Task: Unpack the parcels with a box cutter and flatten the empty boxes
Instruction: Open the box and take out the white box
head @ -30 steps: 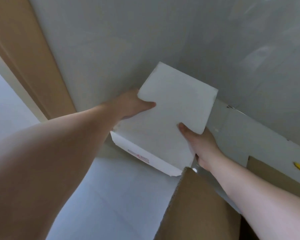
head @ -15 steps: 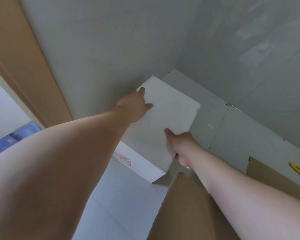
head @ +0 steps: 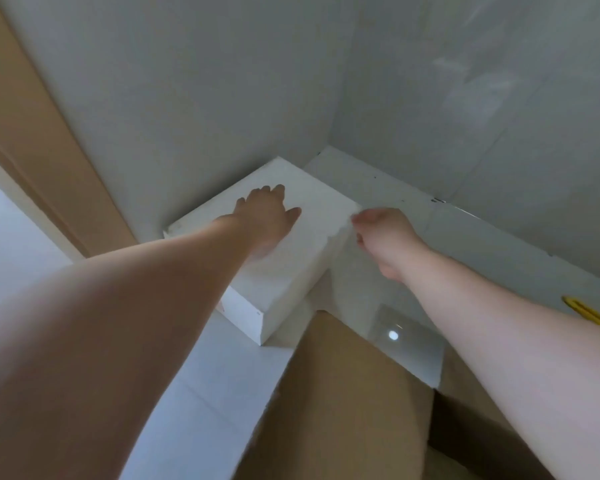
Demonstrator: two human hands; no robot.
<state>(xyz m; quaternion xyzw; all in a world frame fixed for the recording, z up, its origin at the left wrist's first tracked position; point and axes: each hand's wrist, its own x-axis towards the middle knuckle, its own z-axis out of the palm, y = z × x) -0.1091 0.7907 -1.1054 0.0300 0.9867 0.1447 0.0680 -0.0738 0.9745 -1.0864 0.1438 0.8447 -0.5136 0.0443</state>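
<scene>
Both hands off, white box (head: pixel 284 271) down.

From my remote feed, soft, dim daylight washes the scene in a cool grey-green cast. A small round glare spot (head: pixel 393 335) glints on the glossy floor (head: pixel 409 344) below the right hand (head: pixel 383 230), and faint sheen streaks the wall (head: pixel 482 81) above it. The left hand (head: pixel 267 216) casts only a weak shadow on the white box (head: pixel 291 268). Wide-angle stretch swells both forearms at the lower edges; fine detail looks soft throughout.
</scene>
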